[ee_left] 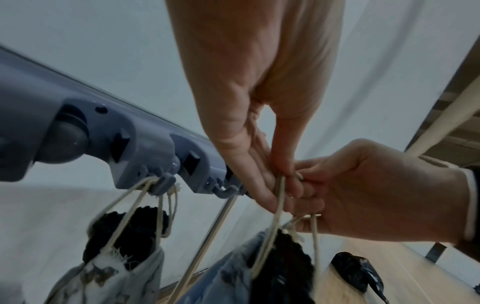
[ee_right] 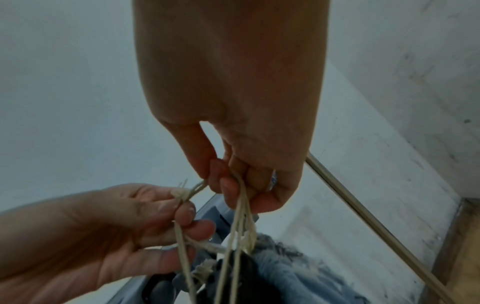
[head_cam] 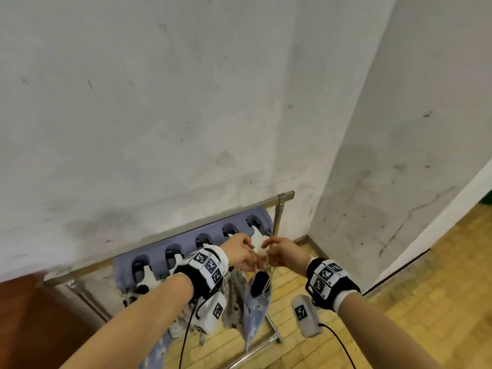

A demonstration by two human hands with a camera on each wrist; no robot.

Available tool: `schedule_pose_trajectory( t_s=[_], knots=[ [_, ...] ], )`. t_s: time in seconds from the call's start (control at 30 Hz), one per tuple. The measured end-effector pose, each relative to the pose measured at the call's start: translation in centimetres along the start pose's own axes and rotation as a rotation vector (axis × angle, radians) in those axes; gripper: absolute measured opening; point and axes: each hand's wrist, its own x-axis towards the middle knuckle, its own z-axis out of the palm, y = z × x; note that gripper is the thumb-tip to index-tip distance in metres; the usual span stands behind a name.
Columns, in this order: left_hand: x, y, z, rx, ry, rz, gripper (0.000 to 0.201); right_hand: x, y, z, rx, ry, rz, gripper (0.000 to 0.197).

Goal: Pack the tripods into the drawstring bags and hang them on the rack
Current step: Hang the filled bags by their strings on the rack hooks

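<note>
Head view: the left hand [head_cam: 241, 250] and right hand [head_cam: 281, 253] pinch drawstrings [head_cam: 262, 263] of a blue bag [head_cam: 257, 306] hanging below the hook rail [head_cam: 191, 242], at its 5 o'clock end.

Left wrist view: a free hook [ee_left: 228, 190] sits at 9 o'clock of the fingers; a hung bag [ee_left: 111, 273] beyond.

Right wrist view: a metal pole [ee_right: 369, 218] crosses at 3 o'clock.

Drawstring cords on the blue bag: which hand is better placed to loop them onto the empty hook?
Left. The left hand pinches the cords right beside the empty hook; the right hand grips them farther away.
</note>
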Motion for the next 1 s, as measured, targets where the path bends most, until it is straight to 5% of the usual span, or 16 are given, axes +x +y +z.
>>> schedule_pose_trajectory(
  t_s=[0.13, 0.5, 0.63, 0.8, 1.0],
  knots=[
    [2.1, -0.2, 0.0, -0.066, 0.190, -0.133, 0.034, 2.7, 0.2, -0.3, -0.032, 0.003, -0.006, 0.029],
    [6.9, -2.5, 0.7, 0.127, 0.588, -0.216, 0.037, 9.5, 1.1, -0.6, -0.312, -0.121, -0.171, 0.039],
    [7.1, -2.8, 1.4, 0.278, 0.622, -0.278, 0.017, 10.3, 1.9, -0.6, -0.468, -0.180, -0.232, 0.041],
    [7.0, -2.7, 2.4, 0.302, 0.664, -0.275, 0.024, 10.2, 2.0, -0.4, -0.609, -0.222, -0.270, 0.044],
    [6.1, -2.6, 2.8, 0.306, 0.660, -0.313, 0.011, 9.4, 1.3, -1.4, -0.610, -0.265, -0.260, 0.042]
  ],
)
